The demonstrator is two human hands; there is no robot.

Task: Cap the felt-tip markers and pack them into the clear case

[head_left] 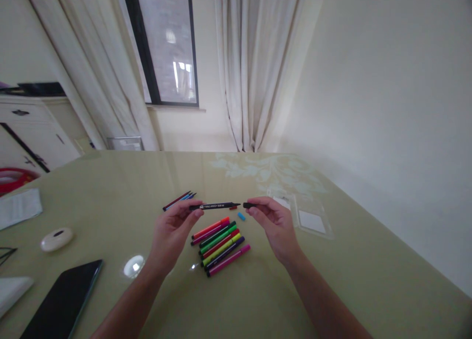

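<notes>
Marker, black marker (214, 206), held above the middle of the worktop (332, 280), long axis running left to right and nearly level, bare tip pointing right. Left hand (171, 233) has its grip pinched on the marker's left end. Right hand (275, 226) has its grip pinched on the black cap (249, 205), which sits in line with the tip and just apart from it, not on. Below the hands, a row of coloured markers (220, 243) lies side by side on the worktop, all slanted, far ends up and to the right. Blue cap (241, 215) loose on the worktop just beside the right hand. A few thin pens (179, 200) lie beyond the left hand. Clear plastic case (311, 221) toward the right edge. Dark phone (62, 299) near the near-left corner, white oval object (56, 239) beyond it.
</notes>
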